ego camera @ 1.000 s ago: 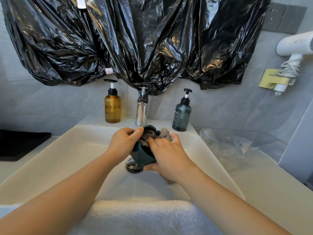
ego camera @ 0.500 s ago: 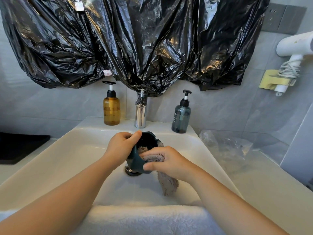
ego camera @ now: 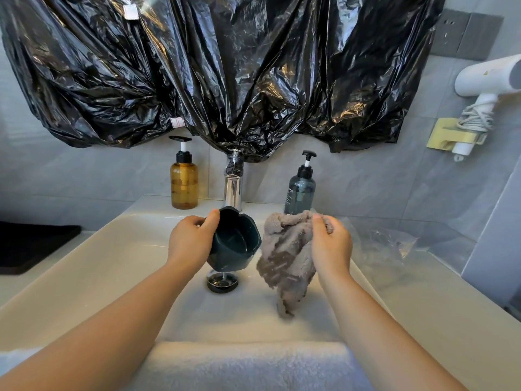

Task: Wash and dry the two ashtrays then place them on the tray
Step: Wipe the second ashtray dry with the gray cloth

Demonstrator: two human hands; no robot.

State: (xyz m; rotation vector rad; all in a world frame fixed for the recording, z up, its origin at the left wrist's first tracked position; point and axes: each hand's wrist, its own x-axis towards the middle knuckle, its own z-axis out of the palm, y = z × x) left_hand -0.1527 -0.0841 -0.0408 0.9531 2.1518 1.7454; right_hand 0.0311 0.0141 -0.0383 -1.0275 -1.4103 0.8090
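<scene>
A dark teal ashtray (ego camera: 235, 244) with a notched rim hangs over the white sink (ego camera: 118, 249), tilted with its hollow facing me. My left hand (ego camera: 191, 241) grips it by the left rim, thumb on top. To its right, my right hand (ego camera: 331, 244) holds a crumpled grey cloth (ego camera: 287, 258) that dangles above the basin, apart from the ashtray. A black tray (ego camera: 33, 246) lies on the counter at far left. Only one ashtray is in view.
The chrome tap (ego camera: 233, 187) stands behind the ashtray, with an amber pump bottle (ego camera: 183, 184) to its left and a grey-blue one (ego camera: 300, 190) to its right. The drain plug (ego camera: 222, 282) is below. A white towel (ego camera: 248, 365) drapes the front edge. A clear plastic bag (ego camera: 394, 244) lies right.
My right hand has pulled the cloth out of the ashtray and moved it to the right. The ashtray has tipped so its hollow shows, still held by my left hand.
</scene>
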